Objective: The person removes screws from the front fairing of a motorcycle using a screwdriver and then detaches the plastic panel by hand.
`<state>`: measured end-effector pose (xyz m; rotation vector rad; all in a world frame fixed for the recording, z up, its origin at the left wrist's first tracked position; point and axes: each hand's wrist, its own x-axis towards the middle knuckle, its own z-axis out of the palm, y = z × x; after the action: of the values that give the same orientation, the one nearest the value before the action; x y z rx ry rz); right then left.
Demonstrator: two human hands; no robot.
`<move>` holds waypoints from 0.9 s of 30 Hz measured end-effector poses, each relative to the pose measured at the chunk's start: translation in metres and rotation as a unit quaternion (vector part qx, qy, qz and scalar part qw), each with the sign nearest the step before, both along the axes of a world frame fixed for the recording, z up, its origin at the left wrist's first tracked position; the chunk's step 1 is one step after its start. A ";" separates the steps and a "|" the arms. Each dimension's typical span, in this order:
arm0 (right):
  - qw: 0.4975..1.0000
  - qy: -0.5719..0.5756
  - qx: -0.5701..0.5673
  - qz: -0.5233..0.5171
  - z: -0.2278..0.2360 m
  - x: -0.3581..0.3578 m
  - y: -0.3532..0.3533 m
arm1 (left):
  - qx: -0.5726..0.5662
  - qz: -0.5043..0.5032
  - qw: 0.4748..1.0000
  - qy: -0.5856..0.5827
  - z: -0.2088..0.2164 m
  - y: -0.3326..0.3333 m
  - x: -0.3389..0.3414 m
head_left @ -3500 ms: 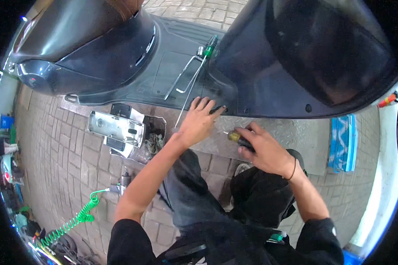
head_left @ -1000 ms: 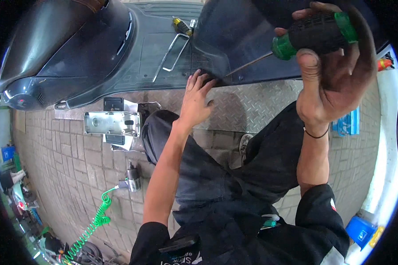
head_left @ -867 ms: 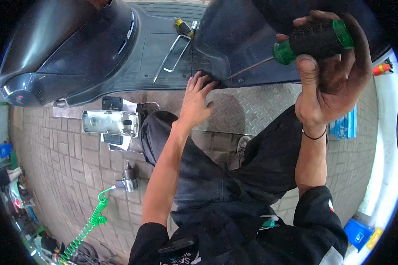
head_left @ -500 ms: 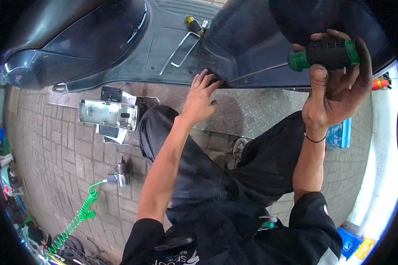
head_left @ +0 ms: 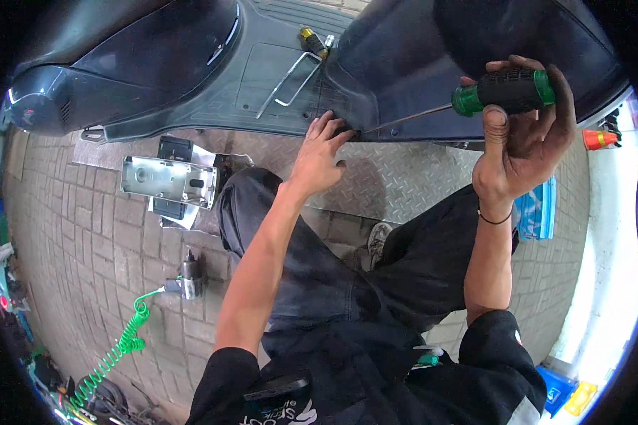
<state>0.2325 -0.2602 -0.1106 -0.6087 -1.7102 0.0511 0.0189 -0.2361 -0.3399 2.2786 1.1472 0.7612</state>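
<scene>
In my right hand [head_left: 524, 156] is a long screwdriver with a green and black handle [head_left: 505, 93], fingers wrapped round it. Its thin shaft [head_left: 412, 115] slants down to the left, and the tip meets the lower edge of a dark scooter panel [head_left: 422, 78]. Beside that tip, my left hand [head_left: 317, 157] rests with spread fingertips on the edge of the grey footboard [head_left: 213, 117]. It holds nothing, though the thumb is partly hidden. On the footboard lie a bent metal bar tool [head_left: 305, 86] and a yellow and black screwdriver [head_left: 312, 41].
A silver metal cover [head_left: 169, 180] lies on the paving at the left, near an air impact wrench [head_left: 190, 276] with a coiled green hose [head_left: 131, 333]. Under the scooter's edge is a diamond-plate metal sheet [head_left: 418, 173]. Blue packaging [head_left: 537, 211] sits at my right.
The screwdriver handle and my right hand have shifted slightly left and down in the picture. My left hand stays at the tip. The view has moved a little.
</scene>
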 end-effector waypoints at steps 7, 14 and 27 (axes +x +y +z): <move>1.000 0.019 -0.004 -0.001 -0.001 -0.004 -0.004 | -0.007 0.002 1.000 0.011 0.002 -0.002 0.001; 0.992 -0.033 0.003 -0.125 0.005 -0.001 -0.014 | -0.026 0.032 0.997 -0.060 0.008 0.005 0.002; 0.992 0.116 -0.022 0.039 0.003 -0.015 0.002 | -0.132 -0.158 0.964 -0.168 0.150 0.029 0.040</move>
<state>0.2175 -0.2587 -0.1079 -0.5468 -1.5089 0.2077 0.0588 -0.2074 -0.1896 1.9509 0.6641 0.7765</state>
